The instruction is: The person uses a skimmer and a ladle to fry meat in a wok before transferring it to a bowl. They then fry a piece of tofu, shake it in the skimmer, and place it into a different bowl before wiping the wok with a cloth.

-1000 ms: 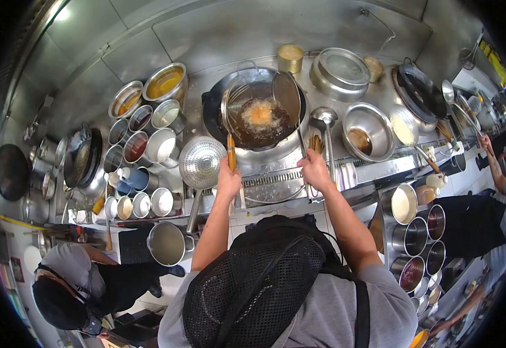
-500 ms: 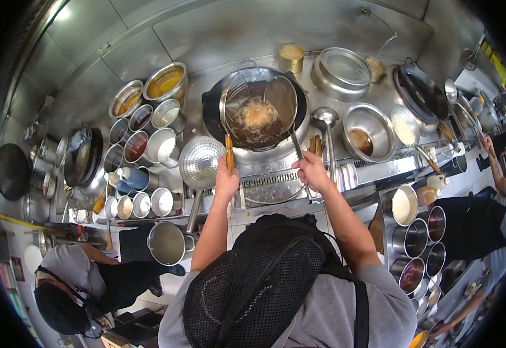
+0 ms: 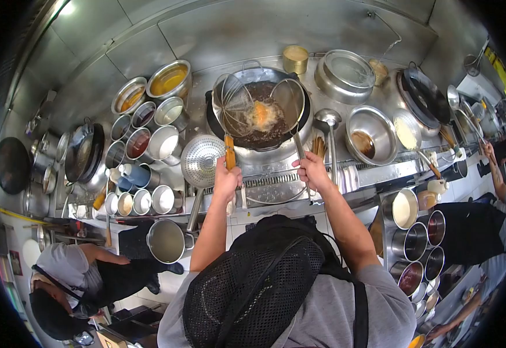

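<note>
My left hand (image 3: 228, 176) is closed around the wooden handle of a wire skimmer (image 3: 229, 100), whose round head hangs over the left side of the wok. With fingers wrapped on its metal handle, my right hand (image 3: 313, 172) grips a mesh strainer (image 3: 290, 98) over the wok's right side. Between the two heads, orange-gold food (image 3: 263, 115) bubbles in dark oil inside the black wok (image 3: 270, 73). A large perforated ladle (image 3: 203, 156) rests just left of my left hand, and a metal ladle (image 3: 331, 136) lies to the right of my right hand.
Metal pots of sauces (image 3: 165, 143) and a bowl of yellow liquid (image 3: 170, 79) crowd the left. On the right stand a steel bowl (image 3: 370, 134), a lidded pot (image 3: 345, 74) and another wok (image 3: 423, 95). A co-worker (image 3: 73, 272) is at lower left; another person's arm (image 3: 497, 171) shows far right.
The skimmer's head has turned, showing its wires more openly, and the strainer has shifted slightly right. The frying food now looks more orange. Both hands keep their grips.
</note>
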`<state>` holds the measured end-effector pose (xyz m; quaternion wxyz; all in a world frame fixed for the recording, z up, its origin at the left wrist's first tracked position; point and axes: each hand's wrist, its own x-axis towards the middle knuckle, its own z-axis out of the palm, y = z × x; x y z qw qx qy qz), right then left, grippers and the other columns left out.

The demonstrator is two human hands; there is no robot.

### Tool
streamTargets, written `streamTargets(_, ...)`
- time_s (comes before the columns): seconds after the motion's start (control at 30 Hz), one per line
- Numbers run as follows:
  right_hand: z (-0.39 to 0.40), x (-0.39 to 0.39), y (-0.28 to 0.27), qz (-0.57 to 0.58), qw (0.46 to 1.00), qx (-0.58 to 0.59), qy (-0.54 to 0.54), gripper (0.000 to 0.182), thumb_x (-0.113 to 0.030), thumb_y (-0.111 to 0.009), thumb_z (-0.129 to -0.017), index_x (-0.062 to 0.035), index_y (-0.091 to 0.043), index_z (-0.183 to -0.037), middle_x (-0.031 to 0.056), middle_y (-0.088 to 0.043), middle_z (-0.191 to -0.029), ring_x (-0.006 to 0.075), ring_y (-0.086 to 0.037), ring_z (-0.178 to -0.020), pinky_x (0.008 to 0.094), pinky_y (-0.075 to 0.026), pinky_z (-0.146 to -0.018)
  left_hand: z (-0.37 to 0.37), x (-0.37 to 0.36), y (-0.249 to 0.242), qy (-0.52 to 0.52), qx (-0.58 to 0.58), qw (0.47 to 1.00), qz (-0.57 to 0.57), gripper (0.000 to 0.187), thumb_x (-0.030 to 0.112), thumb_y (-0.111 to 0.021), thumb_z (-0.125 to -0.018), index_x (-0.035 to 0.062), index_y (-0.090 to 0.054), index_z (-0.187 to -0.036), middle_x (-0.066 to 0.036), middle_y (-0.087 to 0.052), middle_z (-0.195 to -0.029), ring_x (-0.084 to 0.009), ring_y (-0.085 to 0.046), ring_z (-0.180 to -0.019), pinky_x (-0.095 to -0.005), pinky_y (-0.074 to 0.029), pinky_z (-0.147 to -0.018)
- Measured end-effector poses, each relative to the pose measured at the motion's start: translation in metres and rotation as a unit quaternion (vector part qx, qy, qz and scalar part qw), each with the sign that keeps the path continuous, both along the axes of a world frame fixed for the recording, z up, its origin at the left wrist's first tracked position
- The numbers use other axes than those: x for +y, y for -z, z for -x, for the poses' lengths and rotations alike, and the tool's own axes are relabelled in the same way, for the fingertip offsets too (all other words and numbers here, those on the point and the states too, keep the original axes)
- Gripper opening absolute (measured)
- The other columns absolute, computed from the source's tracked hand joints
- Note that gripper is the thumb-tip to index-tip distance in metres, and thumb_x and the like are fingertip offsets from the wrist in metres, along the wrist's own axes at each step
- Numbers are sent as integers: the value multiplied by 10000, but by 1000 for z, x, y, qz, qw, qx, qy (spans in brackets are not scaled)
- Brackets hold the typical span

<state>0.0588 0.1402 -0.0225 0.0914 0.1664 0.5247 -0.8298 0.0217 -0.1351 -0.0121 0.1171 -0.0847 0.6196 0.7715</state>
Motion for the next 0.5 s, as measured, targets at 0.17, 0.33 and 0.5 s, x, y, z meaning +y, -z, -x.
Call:
streamTargets(0.17, 3, -3, -2, 44, 999, 5, 23, 263, 50, -429, -837, 13, -497, -1089, 113, -591, -884, 55, -381, -513, 196, -279, -386, -8, 4, -15, 37, 23, 999, 0, 586, -75, -520, -820, 92, -287, -1331, -55, -491, -768, -112, -440, -523, -263, -351, -440)
streamTargets(0.33, 3, -2, 0, 89, 995, 6, 38, 280, 53, -435, -819, 36, -478, -1095, 131, -586, -895, 60, -389, -532, 197, -290, -389, -10, 8, -11, 40, 45, 998, 32, 567, -51, -508, -841, 86, -291, -1347, -45, -486, -759, -106, -443, -530, -261, -348, -443)
streamTargets(0.5, 2, -2, 0, 93, 994, 6, 50, 283, 60, -423, -809, 32, -466, -1088, 138, -582, -884, 69, -389, -529, 208, -292, -397, -7, 4, -5, 9, 69, 986, 154, 557, -6, -494, -854, 54, -282, -1365, -53, -510, -781, -103, -469, -554, -259, -374, -463)
